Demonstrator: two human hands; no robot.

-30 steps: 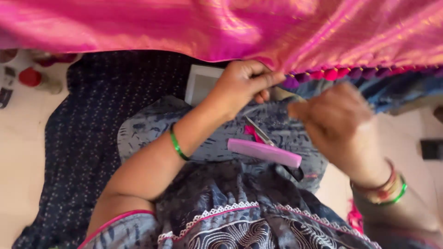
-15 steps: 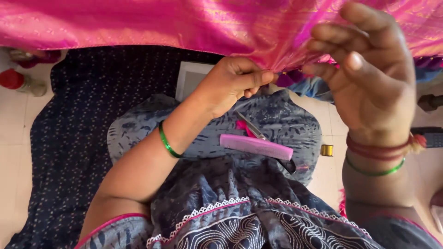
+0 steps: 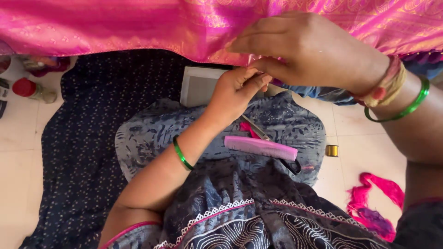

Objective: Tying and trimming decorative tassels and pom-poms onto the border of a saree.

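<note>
Since the earlier frame, the right hand (image 3: 314, 50) had swung left to 12 o'clock, meeting the left hand (image 3: 237, 90), both pinching the pink silk cloth's (image 3: 138, 27) hem taut above the pink comb (image 3: 260, 147) at lap centre.

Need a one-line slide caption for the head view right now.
Both hands, left hand and right hand, pinch the edge of a pink silk fabric above a pink comb on the lap.

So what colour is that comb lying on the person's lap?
The comb is light pink, seen best in the head view.
</note>
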